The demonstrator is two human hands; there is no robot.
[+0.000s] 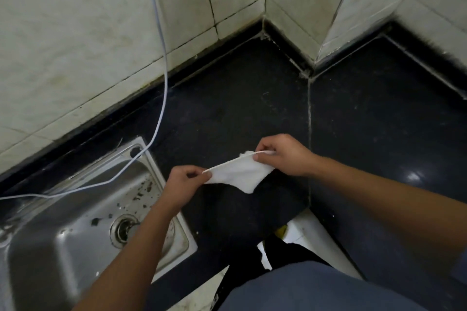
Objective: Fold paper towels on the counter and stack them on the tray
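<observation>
So the big dark polished stone counter (252, 108) is where this should get folded, but right now the sheet is up in the air over it, not lying flat. Creasing it mid-air is my guess for how it ends up lopsided.

Next worry is the stainless steel sink (50, 255) just to the left, with dark bits of gunk around the drain. If the left grip slips, that end could swing toward the basin and get dirty. A thin white cable (164, 70) also hangs down the tiled wall and trails across the sink, so it could snag.

The white crumpled paper towel (240, 174) is stretched between both hands, its long axis running from near-left to far-right. The top edge is pulled taut and the loose lower part sags to a point facing the person. Pull harder and thin paper like that may tear.

The left hand (180, 187) pinches the left corner and the right hand (285, 154) pinches the right end. No tray in sight.
</observation>
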